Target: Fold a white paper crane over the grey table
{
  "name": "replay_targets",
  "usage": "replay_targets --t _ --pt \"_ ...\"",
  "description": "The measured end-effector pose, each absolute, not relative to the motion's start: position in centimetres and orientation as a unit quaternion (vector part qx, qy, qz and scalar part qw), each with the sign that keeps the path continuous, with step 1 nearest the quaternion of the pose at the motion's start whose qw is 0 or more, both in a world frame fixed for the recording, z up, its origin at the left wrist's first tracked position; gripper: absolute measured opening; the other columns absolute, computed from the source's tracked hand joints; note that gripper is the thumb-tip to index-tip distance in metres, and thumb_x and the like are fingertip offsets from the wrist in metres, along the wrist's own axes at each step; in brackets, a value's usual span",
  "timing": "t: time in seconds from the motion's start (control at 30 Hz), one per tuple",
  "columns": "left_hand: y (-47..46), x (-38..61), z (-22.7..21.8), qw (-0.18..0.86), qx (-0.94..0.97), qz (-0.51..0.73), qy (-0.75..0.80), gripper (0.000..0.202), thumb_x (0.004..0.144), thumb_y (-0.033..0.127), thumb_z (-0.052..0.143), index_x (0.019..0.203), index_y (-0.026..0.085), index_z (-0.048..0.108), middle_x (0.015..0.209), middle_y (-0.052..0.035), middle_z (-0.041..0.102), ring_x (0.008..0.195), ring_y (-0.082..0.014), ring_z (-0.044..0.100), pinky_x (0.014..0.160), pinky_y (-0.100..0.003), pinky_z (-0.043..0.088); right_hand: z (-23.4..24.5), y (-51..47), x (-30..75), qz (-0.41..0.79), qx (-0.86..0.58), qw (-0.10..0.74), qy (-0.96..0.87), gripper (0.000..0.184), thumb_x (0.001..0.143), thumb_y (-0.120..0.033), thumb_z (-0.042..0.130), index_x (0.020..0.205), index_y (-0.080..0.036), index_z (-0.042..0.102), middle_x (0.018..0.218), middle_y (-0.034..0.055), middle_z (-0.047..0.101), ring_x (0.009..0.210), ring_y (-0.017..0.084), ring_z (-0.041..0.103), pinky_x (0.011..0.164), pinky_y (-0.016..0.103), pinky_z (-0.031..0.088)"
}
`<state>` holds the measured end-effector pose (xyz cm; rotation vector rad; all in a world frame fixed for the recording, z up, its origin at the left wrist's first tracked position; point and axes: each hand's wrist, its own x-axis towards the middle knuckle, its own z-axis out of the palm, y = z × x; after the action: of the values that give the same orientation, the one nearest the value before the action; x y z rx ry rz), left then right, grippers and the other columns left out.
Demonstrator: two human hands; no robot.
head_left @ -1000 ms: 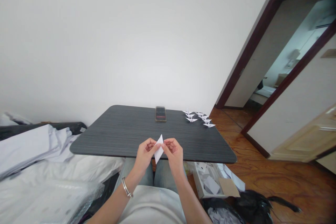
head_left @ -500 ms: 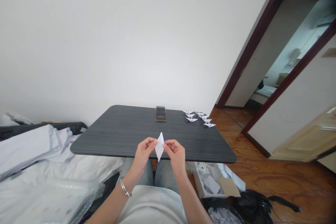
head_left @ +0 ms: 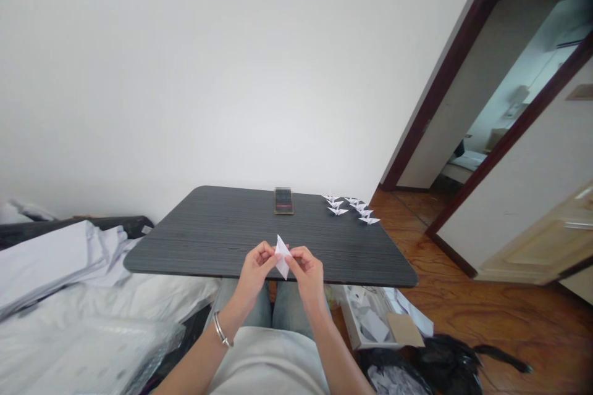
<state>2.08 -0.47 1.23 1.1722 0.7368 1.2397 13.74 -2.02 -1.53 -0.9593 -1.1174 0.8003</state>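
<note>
A white paper diamond, folded to a point (head_left: 281,257), stands upright above the table's near edge. My left hand (head_left: 256,268) pinches its left side, and my right hand (head_left: 306,270) pinches its right side. Fingers hide part of the paper's lower half. A silver bangle (head_left: 221,329) circles my left wrist. Both hands are held in the air over my lap, close to the dark wood-grain table (head_left: 208,244). Farther back on the table lie a phone (head_left: 283,200) and several small white origami cranes (head_left: 352,210).
A rumpled white sheet and plastic wrap (head_left: 69,278) cover the surface on my left. At lower right, an open box of white paper (head_left: 365,324) and a black plastic bag (head_left: 445,361) sit on the wooden floor. A doorway stands to the right.
My hands have moved closer together, and my right fingers now press over the paper. The paper's visible shape is shorter, with its lower tip less exposed.
</note>
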Motion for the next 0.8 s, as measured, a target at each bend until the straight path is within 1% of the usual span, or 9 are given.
replay_targets --t 0.07,0.13,0.23,0.37,0.53,0.6,0.7,0.8 --pt "-0.42 2.09 1.20 0.609 0.512 0.527 0.299 0.023 0.067 0.025 0.065 0.060 0.017 0.045 0.068 -0.0003 0.063 0.078 -0.0170 0.059 0.070 -0.025 0.040 -1.58 -2.00 13.79 0.359 -0.421 0.667 -0.498 0.010 0.073 -0.024 0.059 0.069 -0.017 0.064 0.074 0.0027 0.056 0.072 0.016 0.053 0.059 0.024 0.042" --pt "-0.36 2.08 1.15 0.612 0.518 0.524 0.290 0.022 0.068 0.025 0.065 0.061 0.017 0.045 0.070 -0.0009 0.063 0.081 -0.0181 0.059 0.072 -0.026 0.040 -1.61 -2.00 13.83 0.366 -0.414 0.667 -0.499 0.010 0.074 -0.024 0.059 0.069 -0.017 0.064 0.076 0.0034 0.057 0.075 0.017 0.054 0.060 0.025 0.043" --pt "-0.24 2.03 1.05 0.597 0.528 0.529 0.291 0.022 0.067 0.025 0.066 0.061 0.017 0.047 0.071 -0.0008 0.062 0.077 -0.0168 0.058 0.070 -0.025 0.040 -1.56 -2.06 13.87 0.360 -0.415 0.676 -0.491 0.010 0.073 -0.025 0.060 0.068 -0.017 0.063 0.075 0.0029 0.056 0.074 0.016 0.054 0.061 0.024 0.042" --pt "-0.10 1.92 0.88 0.565 0.541 0.536 0.317 0.020 0.065 0.027 0.068 0.061 0.015 0.051 0.068 -0.0001 0.059 0.067 -0.0137 0.055 0.065 -0.023 0.041 -1.42 -2.22 13.78 0.354 -0.419 0.682 -0.483 0.012 0.073 -0.027 0.060 0.067 -0.017 0.062 0.074 0.0027 0.056 0.072 0.016 0.052 0.060 0.023 0.041" --pt "-0.03 1.89 0.54 0.555 0.538 0.541 0.333 0.020 0.064 0.025 0.069 0.064 0.015 0.052 0.064 0.0018 0.056 0.060 -0.0107 0.052 0.060 -0.021 0.041 -1.30 -2.41 13.58 0.402 -0.413 0.678 -0.457 0.013 0.074 -0.028 0.059 0.068 -0.016 0.059 0.062 -0.0001 0.056 0.057 0.012 0.050 0.056 0.023 0.040" --pt "-0.04 1.93 0.44 0.553 0.529 0.546 0.341 0.022 0.063 0.025 0.070 0.065 0.015 0.050 0.062 0.0026 0.055 0.058 -0.0098 0.051 0.058 -0.020 0.041 -1.31 -2.42 13.55 0.405 -0.417 0.681 -0.445 0.014 0.073 -0.029 0.060 0.069 -0.016 0.058 0.061 0.0001 0.057 0.057 0.013 0.051 0.055 0.024 0.040" --pt "-0.10 2.04 0.35 0.557 0.516 0.555 0.340 0.025 0.061 0.024 0.071 0.066 0.016 0.048 0.061 0.0036 0.054 0.055 -0.0085 0.051 0.055 -0.019 0.040 -1.40 -2.37 13.53 0.397 -0.418 0.693 -0.433 0.015 0.071 -0.029 0.063 0.073 -0.016 0.056 0.064 0.0006 0.058 0.058 0.013 0.053 0.055 0.024 0.042" --pt "-0.14 2.12 0.28 0.556 0.504 0.569 0.337 0.028 0.060 0.023 0.072 0.070 0.016 0.047 0.061 0.0047 0.053 0.054 -0.0074 0.050 0.053 -0.018 0.039 -1.54 -2.34 13.46 0.381 -0.417 0.702 -0.433 0.020 0.070 -0.028 0.063 0.082 -0.017 0.052 0.061 -0.0015 0.056 0.055 0.012 0.052 0.053 0.022 0.041"
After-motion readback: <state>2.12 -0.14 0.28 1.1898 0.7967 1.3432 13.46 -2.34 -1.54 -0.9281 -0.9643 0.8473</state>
